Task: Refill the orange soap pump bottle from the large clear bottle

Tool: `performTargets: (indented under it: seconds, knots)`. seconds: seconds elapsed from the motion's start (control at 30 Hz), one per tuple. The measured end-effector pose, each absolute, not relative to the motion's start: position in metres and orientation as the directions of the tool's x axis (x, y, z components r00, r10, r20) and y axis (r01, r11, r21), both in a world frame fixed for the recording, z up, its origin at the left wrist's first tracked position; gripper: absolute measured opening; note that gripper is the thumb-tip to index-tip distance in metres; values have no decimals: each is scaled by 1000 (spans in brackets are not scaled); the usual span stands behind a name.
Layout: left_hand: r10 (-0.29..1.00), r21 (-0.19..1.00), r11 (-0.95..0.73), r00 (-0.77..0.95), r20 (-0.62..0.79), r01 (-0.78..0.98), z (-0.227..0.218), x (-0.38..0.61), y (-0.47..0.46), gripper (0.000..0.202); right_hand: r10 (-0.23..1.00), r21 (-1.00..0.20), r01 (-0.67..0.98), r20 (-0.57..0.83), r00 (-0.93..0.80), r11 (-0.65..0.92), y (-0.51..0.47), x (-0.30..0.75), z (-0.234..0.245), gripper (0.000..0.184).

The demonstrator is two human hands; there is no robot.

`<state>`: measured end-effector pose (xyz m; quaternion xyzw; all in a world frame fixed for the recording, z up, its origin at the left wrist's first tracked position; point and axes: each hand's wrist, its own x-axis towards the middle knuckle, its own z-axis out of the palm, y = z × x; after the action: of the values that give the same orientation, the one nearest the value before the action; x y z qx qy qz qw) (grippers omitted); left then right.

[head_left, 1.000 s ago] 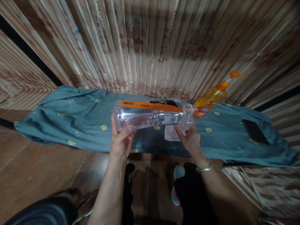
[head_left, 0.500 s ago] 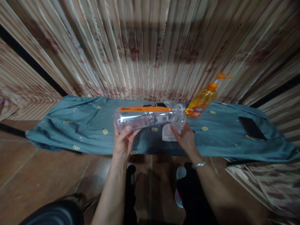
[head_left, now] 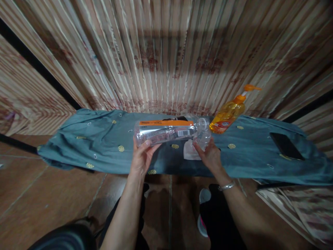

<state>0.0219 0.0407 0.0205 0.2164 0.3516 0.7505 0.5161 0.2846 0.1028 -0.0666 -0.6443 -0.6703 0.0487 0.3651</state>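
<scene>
A clear plastic bottle with an orange label lies sideways in the air above a blue-green cloth-covered surface. My left hand grips its base end from below. My right hand holds its neck end with pinched fingers; I cannot make out a cap. A white piece of paper or cloth lies on the cloth just under the neck.
An orange pump bottle stands at the back right of the cloth. A dark phone lies further right. A striped curtain hangs behind. My legs and shoes are on the brown tiled floor below.
The bottle and both hands have dropped slightly and stay level; the view has shifted a little. Grip is unchanged.
</scene>
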Motion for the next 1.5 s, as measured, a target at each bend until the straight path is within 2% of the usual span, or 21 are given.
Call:
performTargets:
  seconds: [0.3,0.67,0.93,1.2,1.5]
  knots:
    - [947,759,-174,-319,-47,-628,22,14,51,82,897,-567,811,422,131,148,101,286,-65,69]
    - [951,781,-181,-309,-17,-598,21,8,58,88,896,-550,822,426,122,149,100,289,-64,61]
    - [929,777,-225,-370,-11,-588,25,10,46,79,884,-525,838,450,125,149,97,287,-61,79]
    - [924,781,-253,-383,19,-572,19,9,38,63,893,-548,820,435,113,163,96,283,-58,77]
    - [910,815,-233,-415,-10,-531,21,7,29,77,888,-538,829,443,121,155,93,281,-61,81]
